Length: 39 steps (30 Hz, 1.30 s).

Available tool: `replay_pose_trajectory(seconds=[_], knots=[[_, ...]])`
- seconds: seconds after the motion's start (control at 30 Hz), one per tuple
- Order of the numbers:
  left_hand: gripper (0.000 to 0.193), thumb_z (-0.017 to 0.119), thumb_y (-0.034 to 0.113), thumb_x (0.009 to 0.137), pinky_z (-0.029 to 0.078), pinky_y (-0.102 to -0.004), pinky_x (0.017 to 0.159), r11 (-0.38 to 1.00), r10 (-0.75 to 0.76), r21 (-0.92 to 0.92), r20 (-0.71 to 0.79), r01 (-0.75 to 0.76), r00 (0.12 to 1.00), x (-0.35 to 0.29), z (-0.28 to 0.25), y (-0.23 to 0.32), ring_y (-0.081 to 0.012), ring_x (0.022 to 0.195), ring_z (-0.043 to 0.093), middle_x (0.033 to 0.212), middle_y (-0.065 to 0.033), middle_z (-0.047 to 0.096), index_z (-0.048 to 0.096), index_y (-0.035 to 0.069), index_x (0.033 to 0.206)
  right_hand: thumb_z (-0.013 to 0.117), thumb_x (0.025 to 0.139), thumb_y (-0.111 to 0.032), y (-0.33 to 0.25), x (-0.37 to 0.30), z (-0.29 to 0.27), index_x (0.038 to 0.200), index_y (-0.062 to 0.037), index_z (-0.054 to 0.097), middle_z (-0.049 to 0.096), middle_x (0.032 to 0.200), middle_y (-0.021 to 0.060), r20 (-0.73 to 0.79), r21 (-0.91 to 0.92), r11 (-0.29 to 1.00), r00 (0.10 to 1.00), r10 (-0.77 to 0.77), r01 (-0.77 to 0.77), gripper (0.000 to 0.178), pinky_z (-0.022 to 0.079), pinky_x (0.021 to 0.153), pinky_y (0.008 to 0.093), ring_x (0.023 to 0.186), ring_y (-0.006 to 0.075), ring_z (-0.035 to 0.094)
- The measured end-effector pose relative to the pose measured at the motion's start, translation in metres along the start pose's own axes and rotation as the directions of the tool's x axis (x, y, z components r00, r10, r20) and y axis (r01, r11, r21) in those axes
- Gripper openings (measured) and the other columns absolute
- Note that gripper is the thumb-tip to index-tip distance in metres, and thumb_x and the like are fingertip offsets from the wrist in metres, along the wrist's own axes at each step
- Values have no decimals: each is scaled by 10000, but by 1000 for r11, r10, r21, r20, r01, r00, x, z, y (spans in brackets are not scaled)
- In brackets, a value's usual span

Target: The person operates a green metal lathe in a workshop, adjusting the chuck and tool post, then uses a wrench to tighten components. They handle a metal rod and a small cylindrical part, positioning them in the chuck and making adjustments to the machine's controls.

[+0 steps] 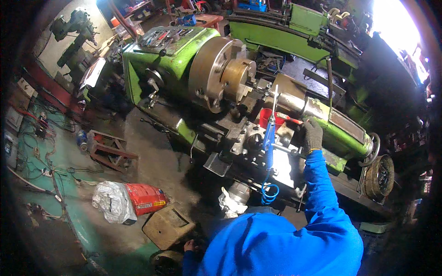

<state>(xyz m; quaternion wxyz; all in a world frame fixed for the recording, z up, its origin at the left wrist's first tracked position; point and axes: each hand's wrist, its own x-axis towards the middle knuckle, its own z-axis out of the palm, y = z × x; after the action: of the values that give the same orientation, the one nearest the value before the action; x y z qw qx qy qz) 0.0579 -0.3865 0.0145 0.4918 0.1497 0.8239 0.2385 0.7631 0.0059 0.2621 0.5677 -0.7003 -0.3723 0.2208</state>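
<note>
Fingers [305, 124] of the gloved right hand [313, 134] pinch the red brush [289, 118], which juts left, long axis toward the red cup [265, 117]; the left hand [189, 246], grip impossible to tell, sits low, much farther off

single head-worn fisheye view, looking down and forward. the long green metal lathe [239, 138] lies near.

slim red tool [285, 117] with a paler right end, slanting slightly down rightward, left end near a small red cup [264, 117], cup on the lathe carriage [238, 136]
</note>
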Motion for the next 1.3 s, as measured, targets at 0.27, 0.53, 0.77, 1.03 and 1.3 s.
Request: replay_pose_trajectory(seconds=[0.27,0.53,0.77,1.03,1.3], knots=[[301,737,264,1012,613,-481,678,1000,20,-5,7,-20,1000,2,-3,11,-275,879,679,1037,-119,687,677,44,1208,633,935,-120,-28,-20,1,1010,-50,682,677,794,52,161,431,854,956,246,-292,114,491,548,257,602,119,612],[362,717,274,1017,593,-570,734,995,-79,-64,-2,79,997,3,3,-3,-344,937,684,1120,-152,677,624,96,1318,677,982,-213,-34,6,-6,976,11,685,699,879,60,69,-95,988,991,-112,118,225,490,728,322,813,148,634],[435,699,284,1021,575,-648,783,967,-192,-174,-13,187,981,-5,7,-29,-403,988,688,1193,-182,668,577,141,1414,709,980,-229,-118,54,46,1111,4,734,751,990,52,101,44,998,993,-55,50,268,527,748,306,845,153,677],[432,703,304,1017,589,-583,755,952,-235,-208,-20,226,972,-15,10,-50,-397,944,710,1174,-207,698,618,93,1384,702,899,-246,-81,138,128,1088,-41,793,780,922,207,180,-346,866,932,-315,360,294,578,812,420,878,342,763],[381,729,326,1005,595,-407,623,962,-74,254,-125,104,989,-37,10,-64,-276,754,722,927,-158,760,760,-18,1166,676,933,-360,-89,138,142,1267,-105,759,761,1237,203,214,-564,790,966,-142,241,429,559,1022,469,1167,396,718]])
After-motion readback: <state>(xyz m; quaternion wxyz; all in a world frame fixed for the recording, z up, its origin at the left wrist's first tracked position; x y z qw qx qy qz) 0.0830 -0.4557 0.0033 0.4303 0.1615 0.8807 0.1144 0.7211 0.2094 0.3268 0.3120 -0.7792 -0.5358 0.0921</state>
